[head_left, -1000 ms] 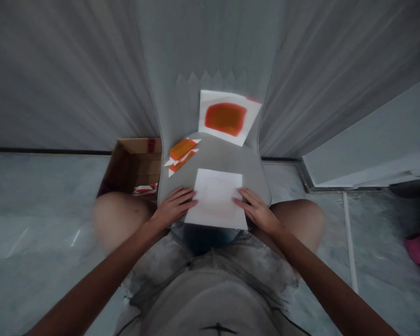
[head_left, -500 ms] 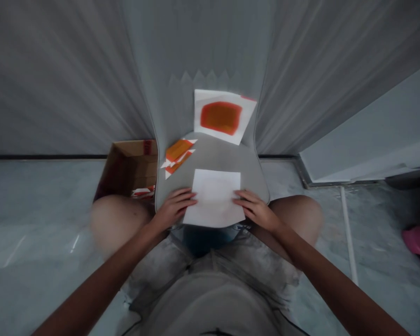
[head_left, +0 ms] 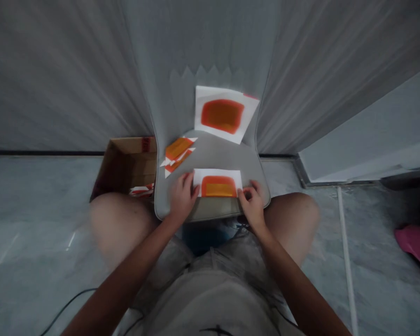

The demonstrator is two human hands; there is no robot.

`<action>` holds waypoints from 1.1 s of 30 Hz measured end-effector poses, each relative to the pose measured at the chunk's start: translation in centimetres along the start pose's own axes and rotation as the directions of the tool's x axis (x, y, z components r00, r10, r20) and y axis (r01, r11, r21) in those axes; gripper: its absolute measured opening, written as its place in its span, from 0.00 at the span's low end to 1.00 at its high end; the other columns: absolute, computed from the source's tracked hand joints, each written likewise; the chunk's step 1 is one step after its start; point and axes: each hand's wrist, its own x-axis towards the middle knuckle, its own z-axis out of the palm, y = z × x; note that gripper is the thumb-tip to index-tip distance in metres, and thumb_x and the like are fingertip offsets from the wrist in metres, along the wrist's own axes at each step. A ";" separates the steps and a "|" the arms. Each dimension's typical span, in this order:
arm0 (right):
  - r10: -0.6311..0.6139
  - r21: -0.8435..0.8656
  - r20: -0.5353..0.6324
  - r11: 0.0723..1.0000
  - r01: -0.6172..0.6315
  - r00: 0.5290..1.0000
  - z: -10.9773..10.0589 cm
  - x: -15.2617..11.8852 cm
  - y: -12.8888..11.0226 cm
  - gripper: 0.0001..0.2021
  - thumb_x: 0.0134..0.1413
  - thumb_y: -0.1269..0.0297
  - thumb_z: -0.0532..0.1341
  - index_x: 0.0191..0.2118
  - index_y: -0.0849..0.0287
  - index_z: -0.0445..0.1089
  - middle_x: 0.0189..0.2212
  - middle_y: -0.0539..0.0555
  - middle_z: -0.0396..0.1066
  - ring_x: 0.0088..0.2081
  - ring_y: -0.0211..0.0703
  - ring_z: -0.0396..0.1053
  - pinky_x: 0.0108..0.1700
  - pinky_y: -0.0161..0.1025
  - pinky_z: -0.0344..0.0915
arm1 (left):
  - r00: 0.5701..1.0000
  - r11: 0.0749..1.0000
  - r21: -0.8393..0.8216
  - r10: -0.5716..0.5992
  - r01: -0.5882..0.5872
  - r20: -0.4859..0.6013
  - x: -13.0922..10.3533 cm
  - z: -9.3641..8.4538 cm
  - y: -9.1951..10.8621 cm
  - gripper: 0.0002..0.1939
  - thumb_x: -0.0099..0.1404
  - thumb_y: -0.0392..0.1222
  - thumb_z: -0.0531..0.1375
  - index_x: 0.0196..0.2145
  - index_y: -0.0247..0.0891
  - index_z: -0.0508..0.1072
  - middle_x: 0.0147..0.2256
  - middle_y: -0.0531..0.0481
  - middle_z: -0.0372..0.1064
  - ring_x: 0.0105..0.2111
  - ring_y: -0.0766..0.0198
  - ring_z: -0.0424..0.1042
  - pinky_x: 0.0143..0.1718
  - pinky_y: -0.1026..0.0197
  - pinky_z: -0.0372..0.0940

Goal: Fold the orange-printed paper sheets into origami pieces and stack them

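A sheet of paper lies doubled over on the chair seat in front of me. Its upward face shows white with an orange and red patch, and a straight fold runs along the edge nearest me. My left hand pinches the sheet's left end between thumb and fingers. At the right end, my right hand grips the paper near its front corner, thumb on the edge. Beyond them, a larger white sheet with an orange-red patch leans against the backrest. Folded orange and white paper pieces lie at the seat's left side.
The grey chair stands between my knees. On the floor to its left is an open cardboard box with red and white paper pieces inside. A pink object is at far right. Grey curtains hang behind.
The near half of the white sheet has been turned up and away from me, so the orange patch now shows. Both hands shifted forward with it.
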 end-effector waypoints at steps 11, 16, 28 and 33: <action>-0.280 -0.157 0.157 0.940 0.304 0.947 0.2 0.0 -2.1 0.18 0.72 0.62 0.53 0.62 0.55 0.70 0.67 0.65 0.64 0.70 0.59 0.59 0.71 0.68 0.52 | 0.934 0.949 -0.007 0.310 -0.314 0.178 0.1 0.6 1.3 0.19 0.77 0.44 0.55 0.61 0.43 0.75 0.60 0.43 0.74 0.64 0.49 0.69 0.67 0.41 0.62; -0.310 -0.168 0.292 0.915 0.368 0.905 0.9 0.6 -3.3 0.19 0.73 0.59 0.54 0.61 0.57 0.72 0.65 0.64 0.68 0.70 0.59 0.60 0.73 0.68 0.49 | 0.932 0.950 -0.002 0.307 -0.312 0.195 -0.6 0.6 1.1 0.22 0.77 0.43 0.55 0.65 0.42 0.71 0.66 0.42 0.67 0.69 0.47 0.62 0.69 0.38 0.58; -0.312 -0.272 0.188 0.895 0.354 0.931 1.5 -0.3 -2.7 0.18 0.72 0.60 0.56 0.59 0.61 0.75 0.59 0.66 0.74 0.64 0.59 0.67 0.70 0.66 0.54 | 0.923 0.944 0.070 0.296 -0.321 0.245 -0.4 0.6 1.4 0.24 0.78 0.44 0.52 0.68 0.42 0.67 0.68 0.43 0.63 0.70 0.49 0.60 0.71 0.38 0.54; -0.368 -0.329 0.156 0.856 0.400 0.917 1.7 -0.3 -2.4 0.18 0.72 0.59 0.57 0.57 0.63 0.75 0.57 0.66 0.75 0.62 0.58 0.69 0.69 0.63 0.58 | 0.926 0.940 0.140 0.267 -0.311 0.266 -0.3 0.5 1.6 0.22 0.79 0.45 0.51 0.65 0.41 0.71 0.69 0.44 0.62 0.70 0.50 0.60 0.71 0.41 0.56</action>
